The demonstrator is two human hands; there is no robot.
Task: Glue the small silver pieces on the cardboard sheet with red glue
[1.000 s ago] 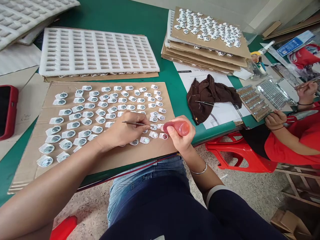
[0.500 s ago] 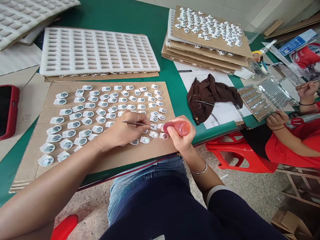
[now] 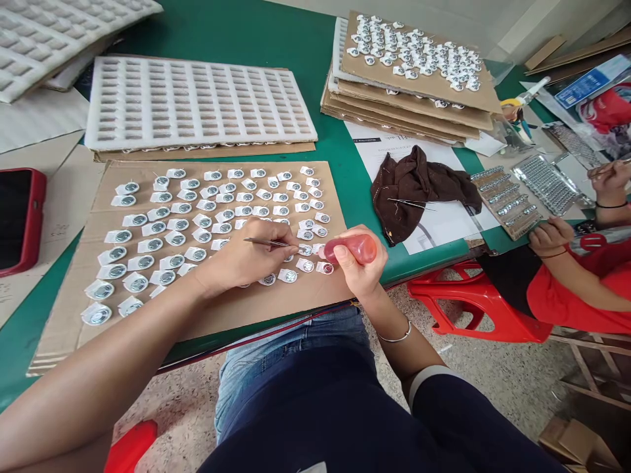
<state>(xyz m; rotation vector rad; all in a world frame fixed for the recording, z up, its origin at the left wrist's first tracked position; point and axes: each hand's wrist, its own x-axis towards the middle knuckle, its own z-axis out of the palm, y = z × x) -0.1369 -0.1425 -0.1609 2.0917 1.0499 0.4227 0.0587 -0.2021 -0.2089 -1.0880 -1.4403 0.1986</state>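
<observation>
My left hand (image 3: pixel 249 256) is closed in a pinch on a pair of thin metal tweezers (image 3: pixel 260 242). Their tips are close to a small round silver piece (image 3: pixel 306 250) with a white tab. My right hand (image 3: pixel 363 279) wraps around a red squeeze bottle (image 3: pixel 355 248), tilted with its pale nozzle pointing left at the same piece. Whether the nozzle touches it, I cannot tell. Rows of similar silver pieces lie on a cardboard sheet (image 3: pixel 256 309) beneath both hands. My left hand and forearm hide some of them.
Behind the cardboard lies a white foam tray (image 3: pixel 197 66). A brown cloth (image 3: pixel 404 197) with tweezers on it lies to the right, before a stack of loaded cardboard sheets (image 3: pixel 419 95). A phone (image 3: pixel 37 220) rests at left. A co-worker's hands (image 3: pixel 552 236) are at far right.
The view has shifted slightly, so the scene appears a little further right. Both hands keep nearly the same pose, with the tweezers and bottle still at the same piece.
</observation>
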